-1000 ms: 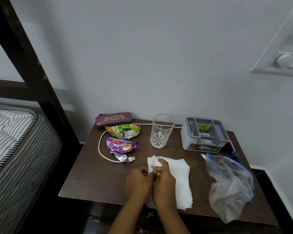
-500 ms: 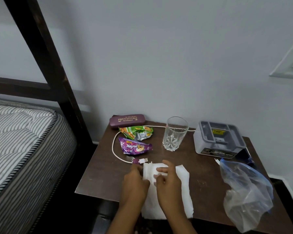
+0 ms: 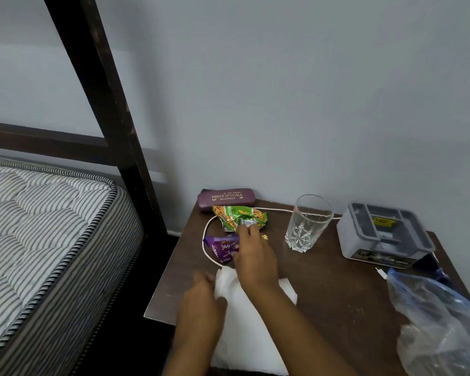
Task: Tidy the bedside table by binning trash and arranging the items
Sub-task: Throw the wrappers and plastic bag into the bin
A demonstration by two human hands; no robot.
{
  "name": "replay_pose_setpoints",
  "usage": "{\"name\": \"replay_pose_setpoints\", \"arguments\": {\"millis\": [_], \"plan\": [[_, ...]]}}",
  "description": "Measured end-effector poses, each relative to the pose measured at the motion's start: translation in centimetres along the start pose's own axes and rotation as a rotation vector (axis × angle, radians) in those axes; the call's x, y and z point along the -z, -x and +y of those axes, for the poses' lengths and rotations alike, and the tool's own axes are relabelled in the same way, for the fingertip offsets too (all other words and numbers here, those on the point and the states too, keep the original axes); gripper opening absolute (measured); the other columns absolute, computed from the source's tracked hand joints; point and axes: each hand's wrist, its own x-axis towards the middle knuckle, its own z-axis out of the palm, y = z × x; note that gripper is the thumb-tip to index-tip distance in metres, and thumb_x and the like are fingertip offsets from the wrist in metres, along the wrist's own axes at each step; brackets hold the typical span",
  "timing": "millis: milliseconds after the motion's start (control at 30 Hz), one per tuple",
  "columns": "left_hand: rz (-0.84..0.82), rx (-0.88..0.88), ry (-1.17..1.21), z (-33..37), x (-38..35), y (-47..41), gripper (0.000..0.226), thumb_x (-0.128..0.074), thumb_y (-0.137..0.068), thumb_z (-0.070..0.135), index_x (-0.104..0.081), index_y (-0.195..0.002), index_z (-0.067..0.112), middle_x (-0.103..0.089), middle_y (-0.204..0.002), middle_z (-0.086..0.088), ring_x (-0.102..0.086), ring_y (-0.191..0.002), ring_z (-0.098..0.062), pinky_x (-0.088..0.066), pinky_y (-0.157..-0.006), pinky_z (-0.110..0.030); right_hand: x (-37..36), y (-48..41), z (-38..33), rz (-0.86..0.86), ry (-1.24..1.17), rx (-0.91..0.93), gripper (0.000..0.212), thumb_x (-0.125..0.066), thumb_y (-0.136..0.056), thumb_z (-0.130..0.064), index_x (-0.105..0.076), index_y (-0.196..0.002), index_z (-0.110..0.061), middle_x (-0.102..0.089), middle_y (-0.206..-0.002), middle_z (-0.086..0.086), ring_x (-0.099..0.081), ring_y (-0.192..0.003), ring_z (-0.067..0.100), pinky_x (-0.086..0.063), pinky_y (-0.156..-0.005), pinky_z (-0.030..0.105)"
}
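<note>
Glass point(image 3: 307, 223) — upright, near grey organiser point(image 3: 369, 248)

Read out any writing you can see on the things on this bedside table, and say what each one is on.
"PRINCE OPTICALS": maroon spectacle case; its smaller lines are too blurred.
"JIMJAM": purple wrapper, partly hidden by the right hand.
Green wrapper: print blurred.
Grey box: yellow label and front strip unreadable.

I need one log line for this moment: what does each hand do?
left hand: holds white tissue edge | right hand: over purple wrapper, grasp unclear | plastic bag: untouched
</note>
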Motion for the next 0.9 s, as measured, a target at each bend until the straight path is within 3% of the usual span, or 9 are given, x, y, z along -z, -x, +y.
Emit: {"name": "replay_pose_setpoints", "arguments": {"millis": [133, 267, 333, 500, 600, 667, 733, 833, 900], "plan": [[0.061, 0.009, 0.042, -1.4, 0.8, -1.1, 0.025, -0.054, -0.084, 0.012, -0.040, -0.101, 0.023, -0.063, -0.099, -0.004, -0.059, -0.095, -0.028, -0.035, -0.069, -0.029, 0.2, -0.2, 1.2, 0.018, -0.110, 0.041, 0.040, -0.049, -0.086, 0.002, -0.048, -0.122, -0.015, -0.053, -0.120, 0.006, -0.054, -0.103, 0.026, -0.046, -0.071, 0.035], [0.164, -0.002, 0.105, -1.8, 1.1, -1.6, 0.028, -0.054, -0.085, 0.009, -0.044, -0.109, 0.018, -0.066, -0.101, -0.010, -0.058, -0.089, -0.029, -0.035, -0.068, -0.030, 0.8, -0.5, 2.1, 0.146, -0.150, 0.045, 0.024, -0.047, -0.079, 0.005, -0.054, -0.096, -0.011, -0.059, -0.095, 0.008, -0.051, -0.078, 0.023, -0.035, -0.058, 0.032], [0.210, 0.006, 0.143, -1.6, 1.2, -1.7, 0.034, -0.054, -0.086, 0.007, -0.044, -0.118, 0.013, -0.064, -0.102, -0.015, -0.057, -0.092, -0.032, -0.037, -0.070, -0.032, 1.1, -0.6, 2.5, 0.183, -0.199, 0.017, 0.023, -0.047, -0.079, 0.005, -0.053, -0.093, -0.013, -0.058, -0.091, 0.006, -0.053, -0.078, 0.024, -0.044, -0.059, 0.037], [0.254, 0.044, 0.154, -1.0, 1.2, -2.2, 0.043, -0.054, -0.086, 0.007, -0.041, -0.127, 0.011, -0.060, -0.116, -0.020, -0.056, -0.105, -0.039, -0.043, -0.081, -0.039, 4.0, -0.1, 2.9, 0.268, -0.289, -0.011, 0.007, -0.053, -0.089, -0.011, -0.055, -0.095, -0.015, -0.060, -0.094, 0.002, -0.058, -0.081, 0.020, -0.050, -0.063, 0.038], [0.391, -0.085, 0.128, -0.3, 1.8, -2.2, 0.053, -0.064, -0.082, 0.017, -0.044, -0.131, 0.014, -0.051, -0.130, -0.013, -0.052, -0.116, -0.035, -0.044, -0.095, -0.045, 6.8, 1.4, 2.2, 0.320, -0.299, 0.003, 0.007, -0.056, -0.091, -0.026, -0.055, -0.094, -0.019, -0.062, -0.092, -0.003, -0.059, -0.079, 0.016, -0.051, -0.063, 0.038], [0.298, -0.210, 0.488, 1.4, 2.8, -1.3, 0.057, -0.070, -0.080, 0.029, -0.047, -0.132, 0.024, -0.051, -0.135, 0.000, -0.051, -0.122, -0.022, -0.044, -0.100, -0.043, 8.6, 3.0, 1.4, 0.347, -0.337, 0.003, 0.010, -0.059, -0.089, -0.033, -0.054, -0.090, -0.024, -0.061, -0.086, -0.010, -0.057, -0.072, 0.008, -0.049, -0.057, 0.031], [-0.007, -0.324, 0.891, 3.7, 3.4, 0.3, 0.063, -0.074, -0.076, 0.034, -0.047, -0.132, 0.032, -0.055, -0.133, 0.011, -0.052, -0.122, -0.007, -0.046, -0.100, -0.031, 9.9, 4.6, 0.5, 0.333, -0.353, 0.004, 0.011, -0.060, -0.087, -0.038, -0.054, -0.088, -0.029, -0.060, -0.082, -0.016, -0.054, -0.067, 0.000, -0.042, -0.052, 0.019], [-0.223, -0.413, 1.061, 5.2, 2.8, 1.9, 0.048, -0.066, -0.077, 0.029, -0.056, -0.124, 0.026, -0.068, -0.117, 0.005, -0.063, -0.110, -0.010, -0.051, -0.092, -0.027, 9.9, 6.3, -0.4, 0.243, -0.296, 0.024, 0.013, -0.055, -0.088, -0.044, -0.053, -0.092, -0.032, -0.062, -0.087, -0.015, -0.059, -0.071, 0.001, -0.048, -0.056, 0.022], [-0.148, -0.352, 1.083, 5.1, 1.9, 2.1, 0.029, -0.064, -0.083, 0.025, -0.063, -0.111, 0.026, -0.073, -0.104, 0.005, -0.068, -0.099, -0.011, -0.053, -0.086, -0.028, 9.1, 6.5, -0.8, 0.220, -0.240, 0.043, 0.011, -0.052, -0.090, -0.042, -0.052, -0.095, -0.032, -0.062, -0.091, -0.012, -0.060, -0.076, 0.006, -0.051, -0.061, 0.028]]}}
